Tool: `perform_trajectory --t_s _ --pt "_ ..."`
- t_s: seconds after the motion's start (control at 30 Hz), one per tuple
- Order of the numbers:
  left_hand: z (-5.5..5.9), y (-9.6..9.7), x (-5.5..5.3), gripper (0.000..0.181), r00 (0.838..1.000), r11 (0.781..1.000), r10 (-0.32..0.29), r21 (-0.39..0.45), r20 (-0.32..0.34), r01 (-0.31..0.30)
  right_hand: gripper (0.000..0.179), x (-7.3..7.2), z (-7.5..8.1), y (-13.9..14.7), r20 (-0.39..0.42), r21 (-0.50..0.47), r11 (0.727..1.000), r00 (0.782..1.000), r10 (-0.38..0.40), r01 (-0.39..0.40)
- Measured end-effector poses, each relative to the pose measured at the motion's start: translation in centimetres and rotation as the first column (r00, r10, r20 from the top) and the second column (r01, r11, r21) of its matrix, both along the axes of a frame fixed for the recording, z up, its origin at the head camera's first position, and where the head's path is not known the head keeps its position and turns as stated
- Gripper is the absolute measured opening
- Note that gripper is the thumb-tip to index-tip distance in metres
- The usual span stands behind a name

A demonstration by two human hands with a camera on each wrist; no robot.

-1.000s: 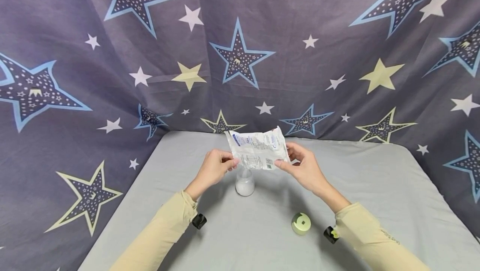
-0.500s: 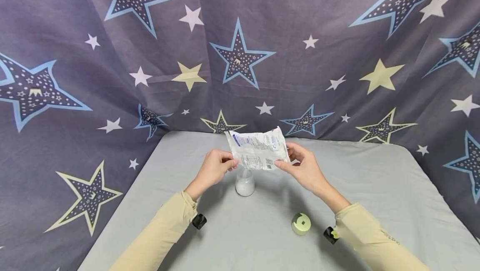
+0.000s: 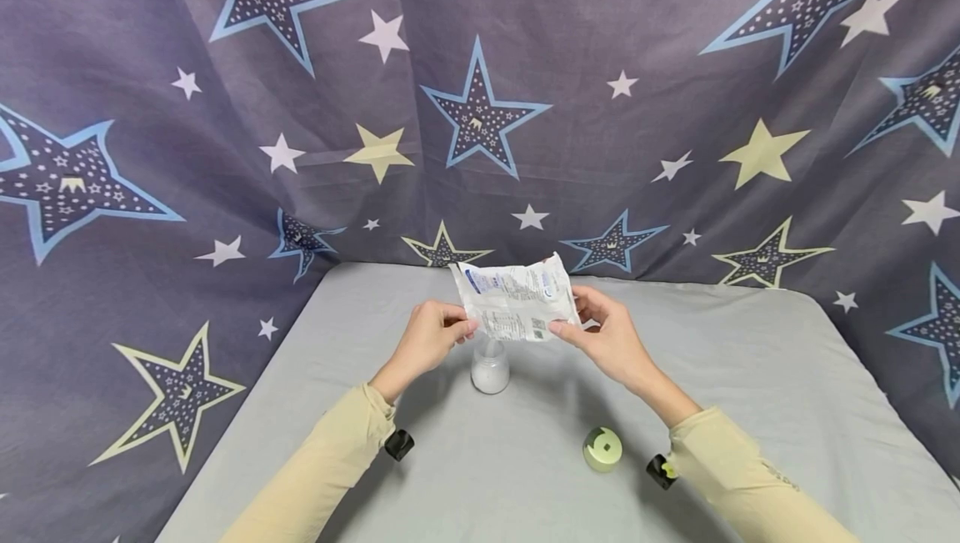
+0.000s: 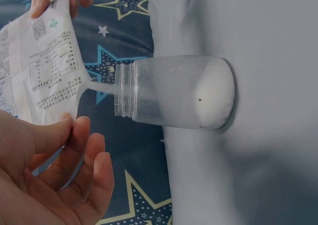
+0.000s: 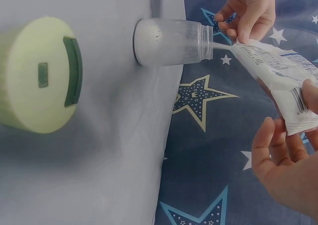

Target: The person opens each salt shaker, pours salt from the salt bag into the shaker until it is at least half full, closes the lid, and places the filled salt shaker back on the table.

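Both hands hold a white printed plastic bag (image 3: 517,303) tilted above a clear jar (image 4: 164,92). My left hand (image 3: 429,336) pinches the bag's left lower corner between thumb and finger. At the other end, my right hand (image 3: 611,341) grips the bag with its thumb on the near face and fingers behind. A thin white stream (image 4: 101,87) of fine grains runs from the bag's corner into the jar's open mouth. White grains (image 4: 214,98) fill the bottom part of the upright jar, with a small dark speck among them.
A light green lid (image 3: 602,449) with a darker green curved piece lies on the grey cloth surface (image 3: 517,460), near my right wrist. A dark curtain (image 3: 637,176) printed with stars hangs behind the surface. Black wrist cameras (image 3: 399,444) sit under both sleeves.
Hands, bag, jar and lid have stayed in practically the same places over the last second.
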State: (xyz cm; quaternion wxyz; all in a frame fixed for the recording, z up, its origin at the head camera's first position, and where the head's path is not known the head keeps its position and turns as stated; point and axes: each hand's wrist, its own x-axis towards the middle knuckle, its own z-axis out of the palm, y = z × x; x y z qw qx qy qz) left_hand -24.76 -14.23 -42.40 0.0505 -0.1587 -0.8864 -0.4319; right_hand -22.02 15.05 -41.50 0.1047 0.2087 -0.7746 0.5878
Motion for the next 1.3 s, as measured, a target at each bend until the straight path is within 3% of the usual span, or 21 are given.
perform_trajectory --t_s 1.3 --pt "0.25 0.27 0.13 0.018 1.0 1.0 0.016 0.0 0.007 -0.016 0.046 0.05 0.08 0.04 0.004 -0.007 1.0 1.0 0.002 -0.002"
